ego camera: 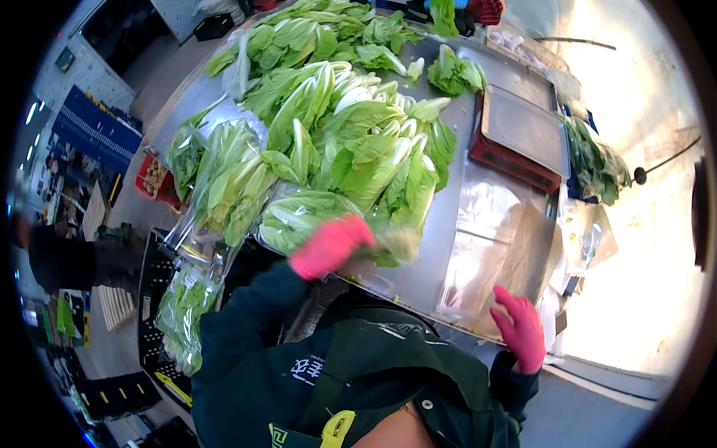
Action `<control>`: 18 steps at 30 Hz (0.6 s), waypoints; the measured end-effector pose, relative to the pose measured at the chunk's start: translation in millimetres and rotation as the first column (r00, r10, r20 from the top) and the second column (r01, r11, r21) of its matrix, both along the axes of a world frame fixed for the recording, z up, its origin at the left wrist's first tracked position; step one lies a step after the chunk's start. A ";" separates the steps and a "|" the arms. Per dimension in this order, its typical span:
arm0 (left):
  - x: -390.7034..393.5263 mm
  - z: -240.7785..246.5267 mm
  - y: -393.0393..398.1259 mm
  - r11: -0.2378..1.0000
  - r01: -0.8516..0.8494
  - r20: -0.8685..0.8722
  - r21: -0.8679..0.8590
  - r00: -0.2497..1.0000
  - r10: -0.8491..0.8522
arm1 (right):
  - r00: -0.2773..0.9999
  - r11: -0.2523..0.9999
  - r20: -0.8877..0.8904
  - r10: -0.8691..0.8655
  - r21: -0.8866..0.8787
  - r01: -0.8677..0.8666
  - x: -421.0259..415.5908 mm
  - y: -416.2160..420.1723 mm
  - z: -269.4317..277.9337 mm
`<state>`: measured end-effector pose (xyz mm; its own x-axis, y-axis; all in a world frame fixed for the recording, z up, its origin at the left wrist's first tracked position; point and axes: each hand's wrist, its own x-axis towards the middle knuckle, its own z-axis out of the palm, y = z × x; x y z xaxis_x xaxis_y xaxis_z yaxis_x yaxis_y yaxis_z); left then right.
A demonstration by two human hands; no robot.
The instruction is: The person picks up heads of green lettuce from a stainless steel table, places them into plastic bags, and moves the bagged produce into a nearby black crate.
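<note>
My left hand [330,248], in a pink glove, is curled at the table's near edge. A blurred, pale green leafy piece [399,244] extends from it to the right; motion hides its exact shape. Just beyond that hand lies a bagged head of leafy lettuce [305,215] in clear plastic. Loose long-leaf lettuce heads [375,162] are heaped behind, white stems mostly toward the far side and right. My right hand [520,330], also pink-gloved, is raised by the near right corner with fingers apart and nothing in it. Flat clear plastic bags [487,246] lie beyond it.
A red scale [515,140] with a metal pan stands on the metal table [428,280] at right. More bagged greens [187,313] rest over a black crate [150,297] at left. A red basket [151,178] stands beyond. Another person [73,257] is at far left.
</note>
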<state>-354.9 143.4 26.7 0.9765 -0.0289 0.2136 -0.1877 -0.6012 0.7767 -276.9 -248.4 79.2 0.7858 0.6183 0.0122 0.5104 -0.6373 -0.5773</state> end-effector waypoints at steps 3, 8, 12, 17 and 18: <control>3.2 85.0 84.2 0.630 -0.298 0.000 -0.718 0.904 0.427 | 0.997 0.993 0.030 0.074 0.091 -0.076 29.6 32.3 -10.7; -13.8 157.6 243.7 0.680 -0.252 0.260 -0.689 0.789 0.556 | 0.984 0.926 -0.098 0.149 0.362 -0.105 113.6 116.3 -83.4; -33.1 216.7 232.4 0.632 0.224 0.175 -0.742 0.975 -0.140 | 0.907 0.961 -0.417 -0.057 0.222 0.162 180.5 159.3 -159.0; -105.2 169.1 190.6 0.852 -0.496 -0.621 -0.166 0.724 0.300 | 0.676 0.849 -0.724 -0.137 0.265 0.457 182.1 221.9 -200.2; -114.2 119.7 193.2 0.911 -0.409 -0.548 0.058 0.749 0.372 | 0.639 0.830 -0.754 -0.155 0.251 0.497 173.0 234.0 -194.0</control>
<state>-469.1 336.6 146.4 0.8547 0.3753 -0.3586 0.5098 -0.4765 0.7163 -103.9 -14.4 -114.8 0.8166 0.3853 -0.4297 -0.3298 -0.2994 -0.8953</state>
